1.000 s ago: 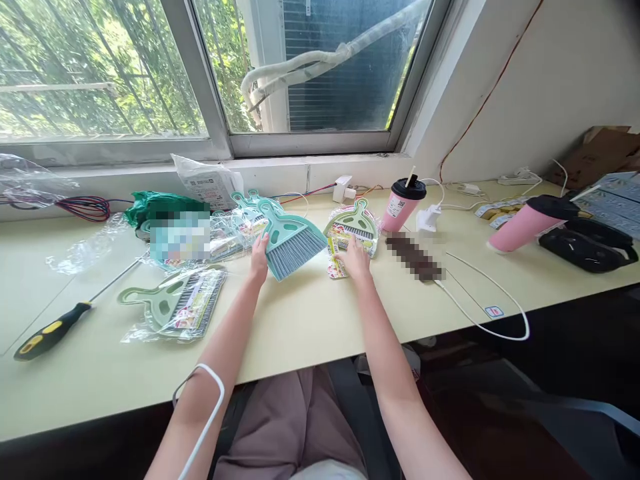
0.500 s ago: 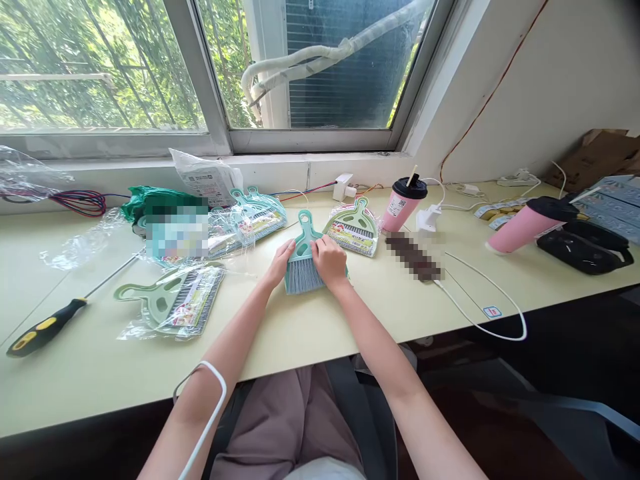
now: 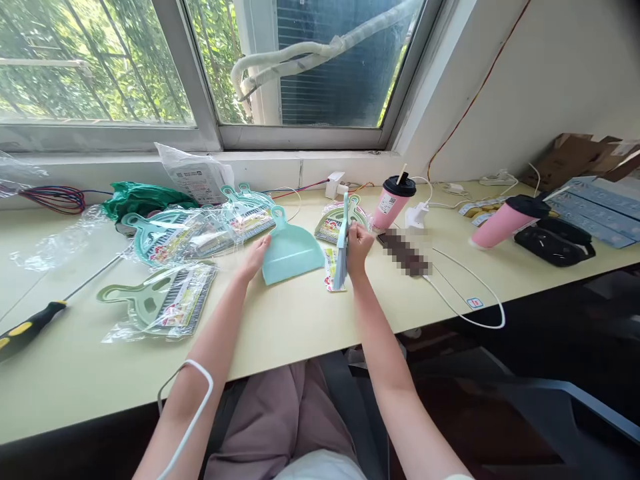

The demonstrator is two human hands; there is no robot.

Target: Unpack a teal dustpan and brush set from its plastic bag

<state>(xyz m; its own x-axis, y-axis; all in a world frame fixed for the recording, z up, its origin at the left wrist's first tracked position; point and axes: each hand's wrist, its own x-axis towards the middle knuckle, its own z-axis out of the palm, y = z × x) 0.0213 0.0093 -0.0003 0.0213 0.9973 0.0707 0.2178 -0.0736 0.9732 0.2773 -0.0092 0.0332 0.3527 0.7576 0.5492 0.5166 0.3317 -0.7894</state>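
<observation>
A mint-green dustpan (image 3: 293, 252) is gripped at its left edge by my left hand (image 3: 257, 258), its handle pointing to the window. In my right hand (image 3: 359, 249) is a small hand brush (image 3: 343, 237) of the same colour, turned edge-on with its grey bristles downward. The two are apart. Below and beside the brush lies a printed label card (image 3: 331, 268), partly hidden by the bristles. Close behind the right hand rests another packaged dustpan set (image 3: 327, 225). To the left of my left forearm, a wrapped olive-green dustpan set (image 3: 155, 300) lies on the table.
More wrapped mint sets (image 3: 165, 233) lie at the back left by a green plastic bag (image 3: 147, 200). A long screwdriver (image 3: 35, 327) lies at far left. Pink cups (image 3: 390, 203), a white cable (image 3: 497, 293) and a black case (image 3: 555, 241) are on the right.
The brush has come out of the dustpan and moved right in my right hand, turning edge-on. My left hand keeps the dustpan, slightly left. The label card has come into view.
</observation>
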